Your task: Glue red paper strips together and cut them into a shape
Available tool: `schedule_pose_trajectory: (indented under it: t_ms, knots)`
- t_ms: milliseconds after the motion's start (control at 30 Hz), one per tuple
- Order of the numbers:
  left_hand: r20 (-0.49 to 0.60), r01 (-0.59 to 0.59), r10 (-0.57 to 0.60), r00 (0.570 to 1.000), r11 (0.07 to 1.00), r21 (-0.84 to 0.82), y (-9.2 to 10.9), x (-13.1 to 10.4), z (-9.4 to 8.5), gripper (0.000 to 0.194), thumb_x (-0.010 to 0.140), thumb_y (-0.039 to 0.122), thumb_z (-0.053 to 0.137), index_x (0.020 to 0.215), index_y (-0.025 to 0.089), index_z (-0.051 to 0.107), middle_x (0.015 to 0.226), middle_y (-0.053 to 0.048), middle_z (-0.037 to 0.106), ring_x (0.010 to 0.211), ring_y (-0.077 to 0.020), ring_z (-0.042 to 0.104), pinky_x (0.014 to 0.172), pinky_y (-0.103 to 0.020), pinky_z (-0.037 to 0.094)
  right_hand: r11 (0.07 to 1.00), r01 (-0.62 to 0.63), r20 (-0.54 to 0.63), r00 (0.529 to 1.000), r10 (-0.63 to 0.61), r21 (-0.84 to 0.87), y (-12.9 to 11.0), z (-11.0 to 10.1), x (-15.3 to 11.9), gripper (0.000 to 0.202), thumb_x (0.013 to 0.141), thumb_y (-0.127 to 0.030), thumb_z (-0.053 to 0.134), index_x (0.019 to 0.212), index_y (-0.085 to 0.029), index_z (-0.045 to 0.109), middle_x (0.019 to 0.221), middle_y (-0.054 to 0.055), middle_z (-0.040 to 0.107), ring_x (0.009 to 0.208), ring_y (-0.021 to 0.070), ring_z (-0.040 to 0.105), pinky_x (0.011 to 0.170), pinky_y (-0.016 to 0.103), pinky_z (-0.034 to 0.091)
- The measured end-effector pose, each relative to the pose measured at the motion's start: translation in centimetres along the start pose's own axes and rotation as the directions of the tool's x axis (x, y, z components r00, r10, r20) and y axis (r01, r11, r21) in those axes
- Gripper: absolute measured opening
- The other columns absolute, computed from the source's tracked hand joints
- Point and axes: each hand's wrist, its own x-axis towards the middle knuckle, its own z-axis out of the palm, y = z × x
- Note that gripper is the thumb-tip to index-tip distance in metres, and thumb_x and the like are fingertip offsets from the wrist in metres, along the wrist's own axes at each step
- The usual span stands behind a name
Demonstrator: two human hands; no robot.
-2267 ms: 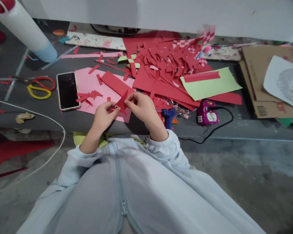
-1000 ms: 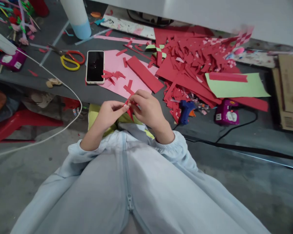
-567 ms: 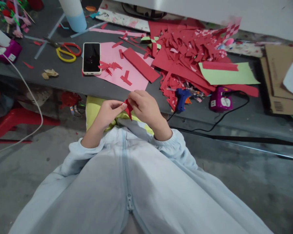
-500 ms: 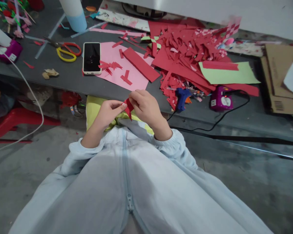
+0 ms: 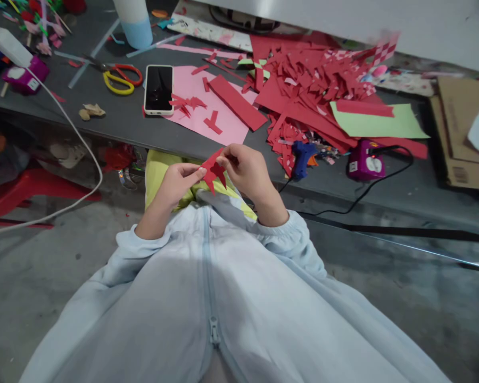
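Between my two hands, above my lap at the table's front edge, is a red paper cutout (image 5: 213, 171) with pointed ends hanging down. My left hand (image 5: 179, 183) pinches its left side between thumb and fingers. At the upper right side of the cutout, my right hand (image 5: 247, 170) is closed with its fingertips on the paper. Just beyond my hands lies a pink sheet (image 5: 199, 125) bearing small red paper pieces and a wide red strip (image 5: 238, 102). A phone (image 5: 158, 89) with a dark screen rests on the sheet's left side.
Scissors (image 5: 122, 80) with red and yellow handles lie left of the phone. A heap of red paper scraps (image 5: 303, 74) covers the back right. Nearer are a blue glue gun (image 5: 302, 159) and a purple box (image 5: 366, 160) with a black cable. Cardboard (image 5: 467, 127) is far right.
The red paper has opened out between my hands and shows more of its pointed shape. My right hand has shifted slightly to the right. The whole view has also shifted a little.
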Motion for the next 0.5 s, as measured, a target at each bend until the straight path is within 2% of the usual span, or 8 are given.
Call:
schedule_pose_trajectory:
  t_ms: [167,367,500]
  knots:
    - [-0.011,0.011,-0.011,1.000,1.000,-0.016,-0.2,-0.4,-0.4,0.048,0.058,0.057,0.086,0.080,0.015,0.079,0.076,-0.005,0.075,0.069,-0.0142,0.063,0.073,-0.028,0.052,0.997,-0.067,-0.008,0.998,0.068,0.049,-0.2,-0.5,-0.5,0.038,0.096,-0.052,0.048,0.079,-0.020,0.061,0.066,0.004,0.064,0.061,0.0177,0.057,0.061,0.031,0.041]
    - [-0.037,0.020,-0.021,0.999,0.999,-0.025,0.0,-0.4,-1.0,0.052,0.055,0.060,0.087,0.079,0.015,0.078,0.075,-0.004,0.075,0.070,-0.0145,0.063,0.072,-0.028,0.052,0.978,-0.187,-0.142,0.970,0.199,0.094,1.3,-2.7,-0.6,0.037,0.095,-0.052,0.048,0.082,-0.021,0.062,0.064,0.003,0.063,0.057,0.0171,0.059,0.059,0.032,0.048]
    - [-0.037,0.039,-0.041,0.998,0.998,-0.046,0.3,-0.2,-1.0,0.053,0.052,0.060,0.088,0.078,0.015,0.078,0.074,-0.004,0.075,0.067,-0.0131,0.062,0.071,-0.027,0.051,0.967,-0.247,-0.235,0.938,0.257,0.069,2.8,-4.3,-0.6,0.032,0.096,-0.046,0.048,0.083,-0.021,0.063,0.067,0.004,0.065,0.058,0.0181,0.062,0.060,0.034,0.051]
